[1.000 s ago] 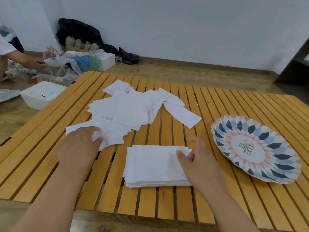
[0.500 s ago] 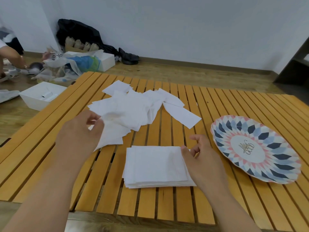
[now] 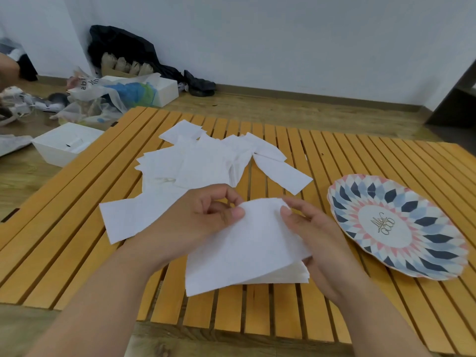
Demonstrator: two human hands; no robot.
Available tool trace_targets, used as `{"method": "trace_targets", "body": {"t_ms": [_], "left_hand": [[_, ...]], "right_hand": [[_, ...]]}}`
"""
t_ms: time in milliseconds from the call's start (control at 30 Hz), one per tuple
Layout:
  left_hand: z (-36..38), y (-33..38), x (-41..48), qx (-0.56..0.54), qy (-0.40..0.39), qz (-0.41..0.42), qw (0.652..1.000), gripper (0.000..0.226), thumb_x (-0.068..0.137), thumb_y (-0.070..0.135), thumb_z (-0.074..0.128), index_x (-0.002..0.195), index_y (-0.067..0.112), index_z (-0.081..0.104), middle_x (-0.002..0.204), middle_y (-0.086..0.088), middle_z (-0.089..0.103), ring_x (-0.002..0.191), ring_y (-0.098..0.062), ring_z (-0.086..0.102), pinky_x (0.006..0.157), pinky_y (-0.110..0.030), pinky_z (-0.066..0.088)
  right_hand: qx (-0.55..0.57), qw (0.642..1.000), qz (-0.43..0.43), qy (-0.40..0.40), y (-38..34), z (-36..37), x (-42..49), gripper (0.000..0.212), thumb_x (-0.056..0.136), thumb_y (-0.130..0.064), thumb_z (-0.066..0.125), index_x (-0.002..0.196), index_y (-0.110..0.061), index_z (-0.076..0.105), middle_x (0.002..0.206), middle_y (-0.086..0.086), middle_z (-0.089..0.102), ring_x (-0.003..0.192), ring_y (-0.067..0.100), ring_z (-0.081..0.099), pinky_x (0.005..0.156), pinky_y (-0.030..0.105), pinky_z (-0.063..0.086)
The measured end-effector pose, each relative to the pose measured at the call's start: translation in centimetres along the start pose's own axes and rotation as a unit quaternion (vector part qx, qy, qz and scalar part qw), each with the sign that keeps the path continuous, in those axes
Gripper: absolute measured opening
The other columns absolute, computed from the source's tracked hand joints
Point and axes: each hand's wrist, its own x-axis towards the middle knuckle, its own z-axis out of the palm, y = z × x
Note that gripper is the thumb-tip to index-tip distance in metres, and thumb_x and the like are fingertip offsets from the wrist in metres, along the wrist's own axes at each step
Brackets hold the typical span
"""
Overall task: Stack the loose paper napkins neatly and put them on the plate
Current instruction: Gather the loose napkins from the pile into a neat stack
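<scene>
I hold one white napkin (image 3: 247, 248) between both hands, above the near middle of the slatted wooden table (image 3: 360, 155). My left hand (image 3: 203, 220) pinches its far left corner, thumb on top and fingers (image 3: 219, 199) curled behind the edge. My right hand (image 3: 316, 235) grips the far right corner, thumb pressed on the upper face and the other fingers underneath, out of sight. The napkin slopes down toward me, and its near edge lies over the stack (image 3: 291, 275) of napkins on the table, whose layered edges show just beside my right palm. Whether the held sheet touches the top of the stack all along, I cannot tell.

The loose napkins (image 3: 206, 163) lie spread and overlapping on the table beyond my hands, one long sheet reaching out to the left near my left wrist. The plate (image 3: 438, 256), patterned in blue, pink and white, sits on the table to the right of my right hand, apart from the stack, with no napkin on it. A white box (image 3: 64, 145) stands on the floor off the table's far left corner.
</scene>
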Motion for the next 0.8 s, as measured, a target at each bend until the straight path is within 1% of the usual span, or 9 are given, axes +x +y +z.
{"method": "trace_targets", "body": {"t_ms": [67,133,267,400,533,600,700,733,800], "left_hand": [[0.1,-0.1,0.2,0.013,0.023,-0.010,1.000,0.006,0.085,0.033,0.065,0.084,0.029,0.068,0.084,-0.002,0.072,0.069,-0.003,0.062,0.066,-0.020,0.045],[-0.3,-0.5,0.4,0.005,0.030,-0.032,0.999,0.004,0.082,0.030,0.069,0.085,0.029,0.070,0.084,0.002,0.073,0.069,-0.003,0.066,0.064,-0.019,0.048],[-1.7,-1.3,0.4,-0.028,0.052,-0.071,0.996,0.026,0.078,0.013,0.075,0.099,0.025,0.067,0.084,0.004,0.075,0.076,-0.009,0.071,0.060,-0.021,0.055],[-1.9,-2.3,1.0,0.007,0.103,-0.100,0.990,0.028,0.079,0.008,0.074,0.102,0.022,0.064,0.083,-0.003,0.073,0.074,-0.015,0.071,0.058,-0.022,0.055],[-1.2,-3.6,1.6,0.105,0.103,-0.110,0.983,0.029,0.079,0.013,0.075,0.101,0.024,0.060,0.084,-0.006,0.067,0.076,-0.018,0.067,0.062,-0.029,0.057],[-1.0,-4.0,1.8,0.145,0.110,-0.111,0.977,0.029,0.079,0.014,0.075,0.101,0.025,0.059,0.083,-0.005,0.065,0.077,-0.018,0.066,0.069,-0.033,0.058],[-0.9,-4.5,2.1,0.156,0.117,-0.136,0.971,0.029,0.079,0.015,0.074,0.101,0.023,0.058,0.084,-0.004,0.064,0.072,-0.018,0.065,0.062,-0.028,0.054],[-1.1,-4.8,2.1,0.191,0.125,-0.149,0.962,0.029,0.080,0.020,0.074,0.102,0.025,0.057,0.085,-0.002,0.064,0.074,-0.017,0.063,0.064,-0.028,0.052],[-2.2,-5.7,2.0,0.314,0.160,-0.175,0.920,0.031,0.080,0.033,0.070,0.106,0.030,0.054,0.091,0.005,0.062,0.081,-0.015,0.060,0.072,-0.032,0.051]], "right_hand": [[-0.031,0.999,0.000,-0.012,-0.2,-0.1,-0.1,0.024,0.078,-0.024,0.069,0.102,-0.025,0.069,0.095,-0.001,0.075,0.091,0.022,0.070,0.084,0.042,0.055],[-0.046,0.999,-0.001,0.018,-0.2,-0.3,0.0,0.015,0.085,-0.017,0.067,0.099,-0.021,0.070,0.093,0.000,0.075,0.090,0.023,0.070,0.086,0.046,0.055],[-0.106,0.991,-0.013,0.085,0.2,-0.9,0.5,0.007,0.086,-0.017,0.067,0.092,-0.019,0.069,0.084,-0.004,0.076,0.084,0.017,0.071,0.080,0.041,0.056],[-0.239,0.965,-0.041,0.100,0.8,-1.0,0.7,0.009,0.086,-0.023,0.067,0.085,-0.014,0.066,0.075,-0.001,0.073,0.076,0.016,0.068,0.072,0.040,0.054],[-0.366,0.922,-0.065,0.104,1.8,-0.7,1.0,0.012,0.089,-0.031,0.063,0.081,-0.024,0.058,0.077,-0.008,0.068,0.072,0.005,0.060,0.054,0.021,0.043],[-0.418,0.899,-0.074,0.106,2.2,-0.6,1.1,0.012,0.090,-0.035,0.060,0.082,-0.028,0.055,0.078,-0.010,0.064,0.070,0.004,0.057,0.052,0.019,0.037],[-0.526,0.838,-0.085,0.115,2.5,-0.3,0.9,0.016,0.093,-0.042,0.053,0.086,-0.028,0.048,0.071,-0.011,0.054,0.062,0.004,0.050,0.048,0.017,0.034],[-0.563,0.813,-0.089,0.120,2.5,-0.2,0.7,0.017,0.093,-0.044,0.050,0.087,-0.029,0.046,0.069,-0.012,0.050,0.060,0.003,0.048,0.048,0.016,0.031],[-0.598,0.783,-0.106,0.135,2.5,0.2,0.5,0.016,0.093,-0.046,0.050,0.097,-0.031,0.045,0.078,-0.016,0.048,0.066,0.003,0.048,0.051,0.014,0.032]]}}
